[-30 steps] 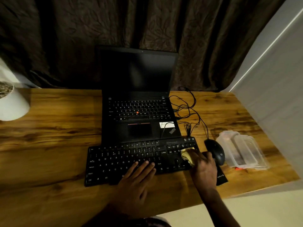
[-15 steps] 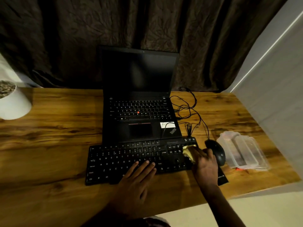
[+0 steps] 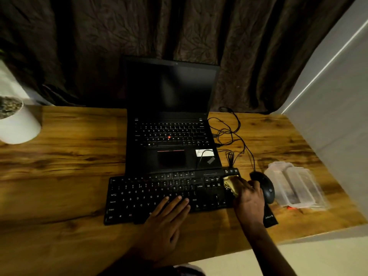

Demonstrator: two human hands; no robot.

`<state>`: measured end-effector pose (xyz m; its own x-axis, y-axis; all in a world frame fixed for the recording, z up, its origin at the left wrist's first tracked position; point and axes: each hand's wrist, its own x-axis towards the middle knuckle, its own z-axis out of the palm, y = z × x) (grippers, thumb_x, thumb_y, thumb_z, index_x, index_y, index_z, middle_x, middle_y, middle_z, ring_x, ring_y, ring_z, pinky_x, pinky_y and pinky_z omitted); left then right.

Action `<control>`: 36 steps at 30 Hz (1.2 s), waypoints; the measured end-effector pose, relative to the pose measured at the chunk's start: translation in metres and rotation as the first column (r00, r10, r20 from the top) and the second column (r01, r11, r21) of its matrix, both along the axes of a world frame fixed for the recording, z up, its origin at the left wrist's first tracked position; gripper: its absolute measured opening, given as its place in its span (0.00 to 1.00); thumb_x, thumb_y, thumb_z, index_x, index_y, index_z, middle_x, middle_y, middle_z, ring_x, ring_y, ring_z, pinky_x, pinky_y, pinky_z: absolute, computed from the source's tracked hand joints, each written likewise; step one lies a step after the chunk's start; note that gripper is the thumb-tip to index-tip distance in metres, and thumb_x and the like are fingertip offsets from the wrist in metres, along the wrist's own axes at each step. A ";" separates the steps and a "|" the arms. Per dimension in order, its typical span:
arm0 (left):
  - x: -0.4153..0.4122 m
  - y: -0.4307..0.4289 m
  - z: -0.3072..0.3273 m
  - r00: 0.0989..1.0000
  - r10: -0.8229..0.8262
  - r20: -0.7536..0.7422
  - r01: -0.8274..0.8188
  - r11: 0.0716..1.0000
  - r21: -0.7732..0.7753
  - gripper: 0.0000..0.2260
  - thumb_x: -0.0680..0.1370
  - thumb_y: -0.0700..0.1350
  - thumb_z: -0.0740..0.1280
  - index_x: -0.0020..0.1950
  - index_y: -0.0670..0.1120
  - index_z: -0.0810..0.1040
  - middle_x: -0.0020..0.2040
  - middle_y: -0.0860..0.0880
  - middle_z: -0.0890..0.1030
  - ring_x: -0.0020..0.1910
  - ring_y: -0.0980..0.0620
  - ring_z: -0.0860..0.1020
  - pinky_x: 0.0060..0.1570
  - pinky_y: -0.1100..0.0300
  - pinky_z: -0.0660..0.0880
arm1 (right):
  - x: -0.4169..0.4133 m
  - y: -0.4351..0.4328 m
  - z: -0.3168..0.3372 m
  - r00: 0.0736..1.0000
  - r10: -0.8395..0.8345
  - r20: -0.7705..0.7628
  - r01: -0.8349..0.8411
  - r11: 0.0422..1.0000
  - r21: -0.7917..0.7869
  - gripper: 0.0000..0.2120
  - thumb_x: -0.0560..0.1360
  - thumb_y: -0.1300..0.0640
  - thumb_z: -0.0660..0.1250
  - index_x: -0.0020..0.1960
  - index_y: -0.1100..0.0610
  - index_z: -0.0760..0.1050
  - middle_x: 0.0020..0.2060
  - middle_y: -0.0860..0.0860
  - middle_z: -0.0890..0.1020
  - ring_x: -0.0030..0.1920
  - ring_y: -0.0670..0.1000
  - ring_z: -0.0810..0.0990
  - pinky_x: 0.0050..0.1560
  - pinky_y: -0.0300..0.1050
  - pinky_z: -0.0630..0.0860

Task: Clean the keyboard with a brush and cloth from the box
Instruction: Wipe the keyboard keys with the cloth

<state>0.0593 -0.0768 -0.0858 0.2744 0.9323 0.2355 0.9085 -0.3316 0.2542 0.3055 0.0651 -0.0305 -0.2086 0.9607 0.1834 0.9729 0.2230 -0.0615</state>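
Keyboard [image 3: 159, 196] lies on wooden bench [image 3: 59, 166], just before laptop [image 3: 171, 136]. Right hand [image 3: 249, 198] clamps yellow cloth [image 3: 231, 184] against its right end. Left hand [image 3: 165, 222] rests flat, fingers straight, on lower keys. Mouse [image 3: 265, 186] and clear box [image 3: 294, 186] sit to the right.

Left hand [image 3: 165, 222]: was bare, with pale nails showing on the fingers.
Right hand [image 3: 249, 198]: was bare.
Right forearm [image 3: 268, 250]: was bare as far as the lower edge.
Clothing [image 3: 188, 269]: a small patch of fabric at the bottom edge, too dim to tell more.
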 end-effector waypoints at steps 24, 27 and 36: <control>-0.001 0.001 0.002 1.000 -0.009 -0.013 0.009 1.000 0.011 0.29 0.74 0.48 0.65 0.76 0.48 0.68 0.78 0.51 0.62 0.78 0.51 0.59 0.73 0.47 0.58 | -0.006 0.001 -0.002 0.988 0.150 0.020 -0.151 0.988 0.021 0.28 0.65 0.69 0.70 0.64 0.52 0.79 0.57 0.54 0.84 0.56 0.59 0.77 0.52 0.56 0.78; -0.002 0.002 -0.001 1.000 -0.014 -0.018 0.014 1.000 0.006 0.30 0.74 0.48 0.65 0.76 0.48 0.67 0.79 0.51 0.62 0.78 0.51 0.59 0.73 0.47 0.57 | 0.005 0.011 0.005 0.999 0.045 -0.001 -0.045 0.998 0.036 0.27 0.61 0.73 0.75 0.58 0.58 0.82 0.52 0.59 0.85 0.52 0.62 0.80 0.48 0.58 0.81; -0.002 0.003 0.000 0.999 -0.024 -0.030 0.025 1.000 0.018 0.28 0.75 0.48 0.62 0.76 0.47 0.68 0.78 0.51 0.63 0.78 0.51 0.60 0.73 0.47 0.58 | -0.020 0.009 0.005 0.975 0.221 -0.009 -0.221 0.975 0.010 0.30 0.60 0.70 0.76 0.61 0.55 0.81 0.55 0.53 0.85 0.52 0.58 0.79 0.45 0.51 0.79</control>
<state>0.0572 -0.0736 -0.0862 0.3045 0.9208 0.2438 0.9071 -0.3584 0.2206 0.2851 0.0742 -0.0255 -0.4135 0.8895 0.1945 0.8988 0.4329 -0.0686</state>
